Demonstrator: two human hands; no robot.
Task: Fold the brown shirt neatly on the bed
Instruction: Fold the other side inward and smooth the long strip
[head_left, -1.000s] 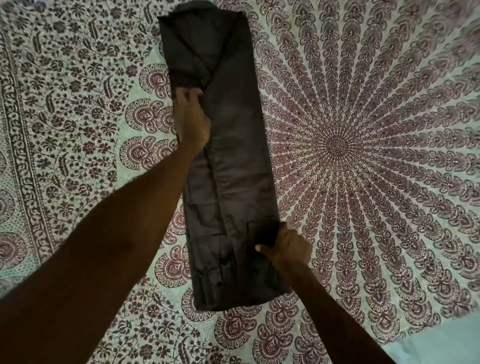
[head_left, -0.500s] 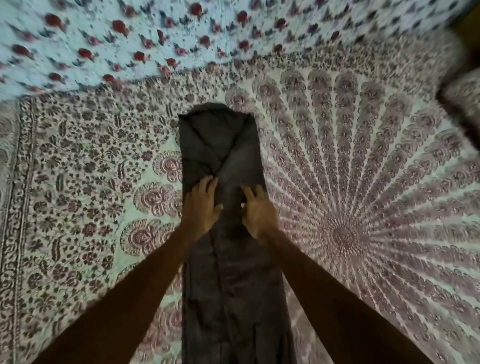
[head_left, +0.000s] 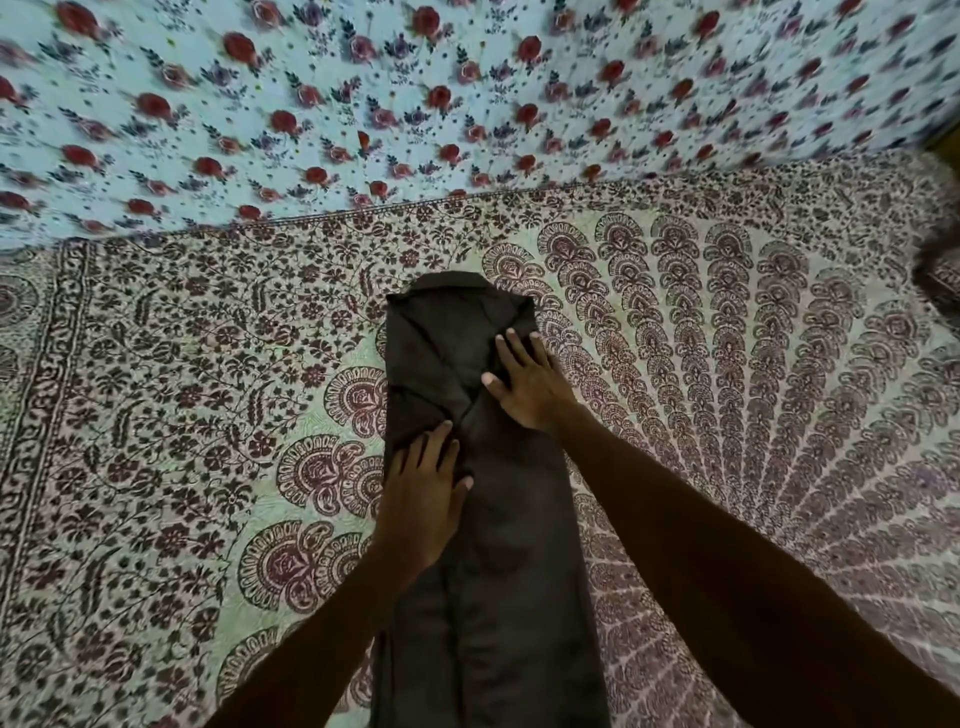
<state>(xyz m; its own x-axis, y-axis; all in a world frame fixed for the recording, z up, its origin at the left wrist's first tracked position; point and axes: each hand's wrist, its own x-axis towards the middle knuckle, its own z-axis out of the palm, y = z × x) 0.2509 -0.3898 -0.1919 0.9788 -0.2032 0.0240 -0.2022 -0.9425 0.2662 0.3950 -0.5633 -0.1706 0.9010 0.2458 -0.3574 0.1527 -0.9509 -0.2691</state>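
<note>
The brown shirt (head_left: 488, 545) lies on the bed as a long narrow strip, its sides folded in, running from the bottom edge of the view up to its collar end. My left hand (head_left: 423, 499) rests flat on the strip's left half, fingers straight, just below where the folded sleeves cross. My right hand (head_left: 524, 384) lies flat on the upper right part near the collar end, fingers spread and straight. Both forearms reach in from below and cover part of the lower strip.
The bed is covered by a patterned mandala sheet (head_left: 753, 364), with its radial centre off to the right. A light blue cloth with red flowers (head_left: 467, 104) lies beyond the sheet's far edge. A dark object (head_left: 943, 280) shows at the right edge.
My right hand has slid up and to the right toward the collar end. My left hand stays pressed on the left half. The view has shifted slightly.
</note>
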